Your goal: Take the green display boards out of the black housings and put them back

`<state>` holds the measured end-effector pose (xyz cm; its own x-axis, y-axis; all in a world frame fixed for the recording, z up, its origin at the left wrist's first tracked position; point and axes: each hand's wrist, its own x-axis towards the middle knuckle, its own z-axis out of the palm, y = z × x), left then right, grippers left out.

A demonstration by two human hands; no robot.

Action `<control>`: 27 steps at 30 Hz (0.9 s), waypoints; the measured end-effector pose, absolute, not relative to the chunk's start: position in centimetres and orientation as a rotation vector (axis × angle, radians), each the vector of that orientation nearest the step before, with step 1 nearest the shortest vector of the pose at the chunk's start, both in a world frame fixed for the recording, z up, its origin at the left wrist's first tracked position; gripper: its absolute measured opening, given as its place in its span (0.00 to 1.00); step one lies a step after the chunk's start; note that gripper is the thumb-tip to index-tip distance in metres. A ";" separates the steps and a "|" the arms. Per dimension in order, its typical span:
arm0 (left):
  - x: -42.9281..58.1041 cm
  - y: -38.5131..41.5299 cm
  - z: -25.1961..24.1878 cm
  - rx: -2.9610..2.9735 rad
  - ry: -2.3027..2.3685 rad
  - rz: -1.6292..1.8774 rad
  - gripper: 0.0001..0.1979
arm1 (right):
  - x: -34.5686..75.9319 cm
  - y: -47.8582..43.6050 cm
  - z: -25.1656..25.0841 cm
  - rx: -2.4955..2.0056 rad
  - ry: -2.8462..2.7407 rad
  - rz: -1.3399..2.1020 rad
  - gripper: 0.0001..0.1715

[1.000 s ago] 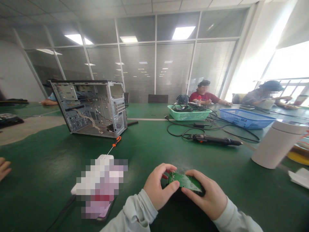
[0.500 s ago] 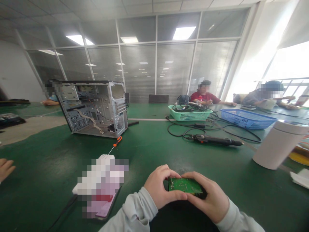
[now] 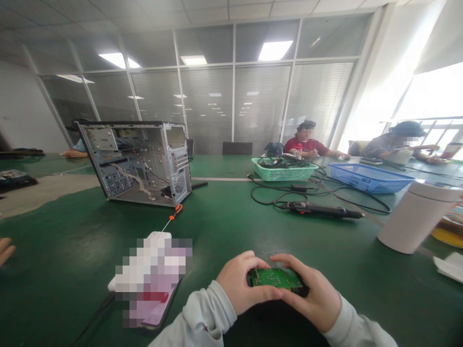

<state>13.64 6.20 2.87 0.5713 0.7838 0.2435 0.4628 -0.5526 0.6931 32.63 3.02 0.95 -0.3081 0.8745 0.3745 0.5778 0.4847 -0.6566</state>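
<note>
While in hands (image 3: 240,284), circuit board (image 3: 277,278) beside phone (image 3: 155,313)

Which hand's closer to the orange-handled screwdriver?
Left. The left hand holds one end of the green circuit board, with the orange-handled screwdriver ahead of it and to its left. The right hand holds the board's other end, farther right of the screwdriver.

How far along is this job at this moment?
Done: the computer case stands open, its side panel off. In hand: the left hand and right hand grip a green circuit board. Left: wiring remains inside the case, and the orange-handled screwdriver lies nearby, not held.
</note>
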 end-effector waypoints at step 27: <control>14.1 6.3 2.1 2.016 1.031 0.867 0.18 | 32.2 3.1 0.7 -1.149 -1.892 0.883 0.36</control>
